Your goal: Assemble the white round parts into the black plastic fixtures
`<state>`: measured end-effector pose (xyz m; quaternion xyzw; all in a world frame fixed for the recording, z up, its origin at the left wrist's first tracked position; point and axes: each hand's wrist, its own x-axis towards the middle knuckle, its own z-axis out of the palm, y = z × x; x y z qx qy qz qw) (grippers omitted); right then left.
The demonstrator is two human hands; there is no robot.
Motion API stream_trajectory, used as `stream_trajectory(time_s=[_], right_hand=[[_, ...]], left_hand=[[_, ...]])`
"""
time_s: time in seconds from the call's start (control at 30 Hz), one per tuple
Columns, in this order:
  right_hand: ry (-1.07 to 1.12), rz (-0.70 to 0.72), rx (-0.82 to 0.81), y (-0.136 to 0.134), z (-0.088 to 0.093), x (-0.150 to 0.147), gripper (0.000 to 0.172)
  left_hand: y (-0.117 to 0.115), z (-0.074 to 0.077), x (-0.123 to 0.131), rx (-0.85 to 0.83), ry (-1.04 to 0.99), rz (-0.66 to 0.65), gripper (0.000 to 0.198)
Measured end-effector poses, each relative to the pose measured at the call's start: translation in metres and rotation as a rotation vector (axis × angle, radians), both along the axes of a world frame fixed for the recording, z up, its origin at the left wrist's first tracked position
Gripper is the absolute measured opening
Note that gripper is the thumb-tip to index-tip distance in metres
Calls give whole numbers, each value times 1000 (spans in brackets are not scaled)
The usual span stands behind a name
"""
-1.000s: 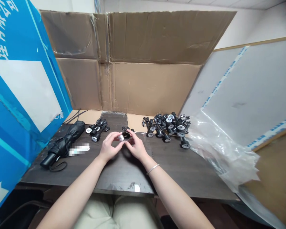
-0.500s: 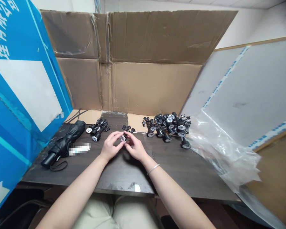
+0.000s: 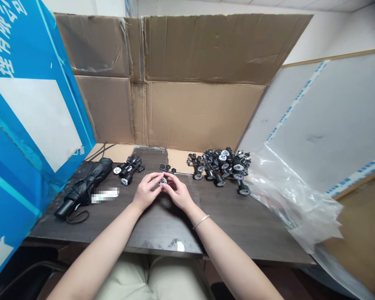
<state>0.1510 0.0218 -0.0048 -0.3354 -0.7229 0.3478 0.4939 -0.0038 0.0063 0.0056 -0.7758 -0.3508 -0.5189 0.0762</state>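
Tabletop: dark, scuffed table (image 3: 90, 227), with a person's pale trousers (image 3: 150, 279) showing below its near edge.

Arms: two bare forearms reach in from the bottom of the view and angle toward each other, a thin silver bangle (image 3: 201, 221) on the right wrist.

Hands: the left hand (image 3: 145, 192) and right hand (image 3: 178, 192) meet near the middle of the table, fingers curled, both closed from either side on one small piece.

Held piece: a small black plastic part (image 3: 163, 181) with a round white face, pinched between the fingertips just above the table; finer detail is too small to tell.

Left of the hands: a folded black umbrella (image 3: 84, 187) with a blurred label (image 3: 104, 194) beside it, then a small heap of black-and-white parts (image 3: 128, 168).

Ahead and right: a few loose black bits (image 3: 168, 168) just beyond the hands, and a larger heap of matching parts (image 3: 220, 166), touching crumpled clear plastic sheeting (image 3: 293, 200).

Backdrop: a tall cardboard sheet (image 3: 200, 83), flanked by a blue printed board (image 3: 25, 104) and a pale board (image 3: 325, 125).
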Motion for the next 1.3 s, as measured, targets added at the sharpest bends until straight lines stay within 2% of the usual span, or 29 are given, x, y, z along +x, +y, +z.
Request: stream_trajectory(time_s=[0.3,0.47,1.0,1.2,1.3], right_hand=[[55,34,-24,-1,2,-1,36],[59,49,-38,-1,1,-1,38],[-18,37,50,-3,8,1,39],[12,47,-5,-4,7,-1,36],[43,49,-30,-3,8,-2,36]], left_hand=[[-2,3,1,-22,-5,7,34],[-2,3,1,21,-9,3,32],[-4,5,2,-22,-6,143,23],[-4,4,2,-22,-50,106,25],[-3,2,2,-123,-96,51,28]])
